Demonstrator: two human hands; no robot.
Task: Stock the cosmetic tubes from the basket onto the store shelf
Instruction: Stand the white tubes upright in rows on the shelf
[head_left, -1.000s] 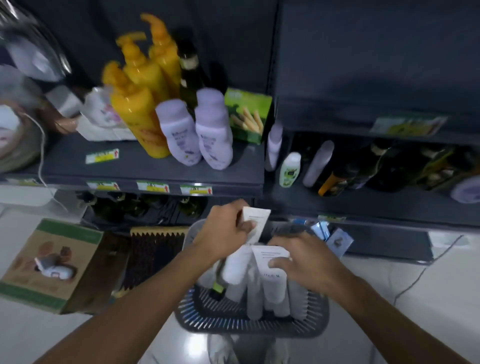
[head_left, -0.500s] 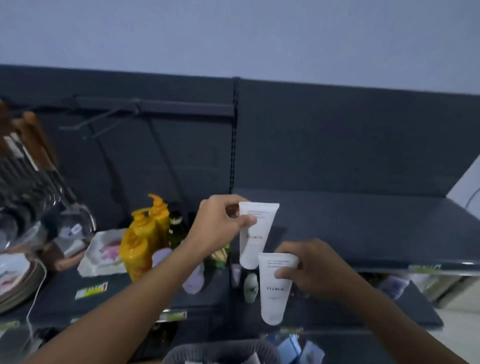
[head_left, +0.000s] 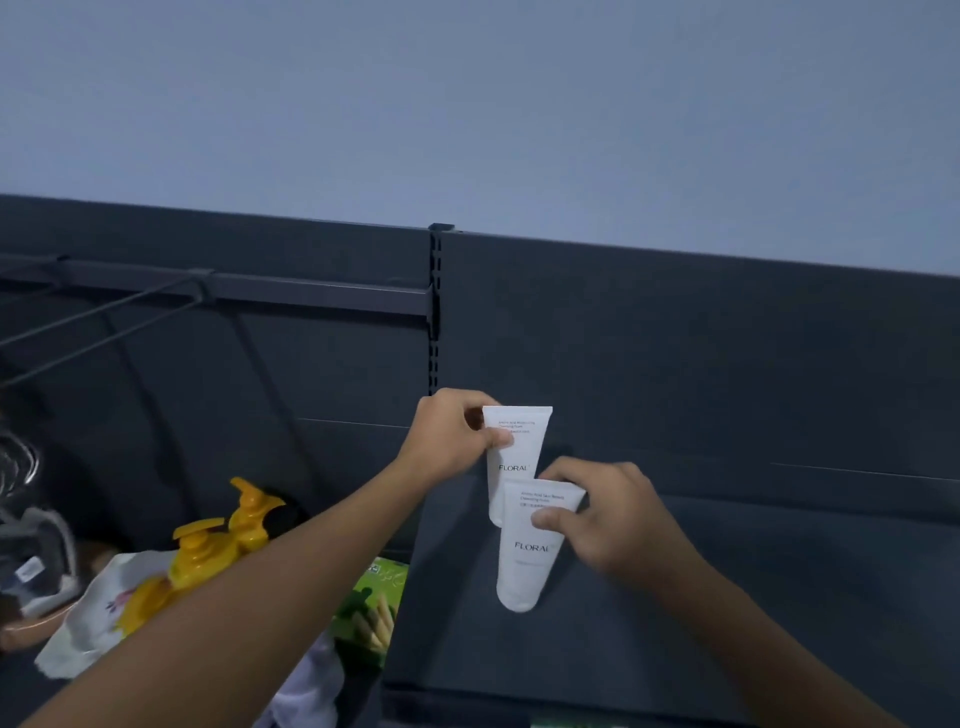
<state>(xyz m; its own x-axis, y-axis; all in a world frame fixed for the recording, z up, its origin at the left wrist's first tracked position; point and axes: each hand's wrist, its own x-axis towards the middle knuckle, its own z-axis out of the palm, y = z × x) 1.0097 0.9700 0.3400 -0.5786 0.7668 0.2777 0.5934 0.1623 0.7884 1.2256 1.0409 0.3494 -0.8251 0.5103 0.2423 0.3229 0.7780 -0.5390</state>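
My left hand pinches the crimped top of a white FLORAL tube, held upright cap down in front of the dark shelf back panel. Just below and in front of it, my right hand grips a second white FLORAL tube near its top, overlapping the first tube's lower end. Both tubes hang above the dark upper right shelf, which shows no goods. The basket is out of view.
On the lower left shelf stand yellow pump bottles, a green box and a white floral packet. A dark crossbar with hooks runs along the upper left. A slotted upright post divides the two shelf bays.
The view tilted up from the basket to the upper shelf. Both hands lifted a tube each out of the basket and raised them higher toward the upper right shelf.
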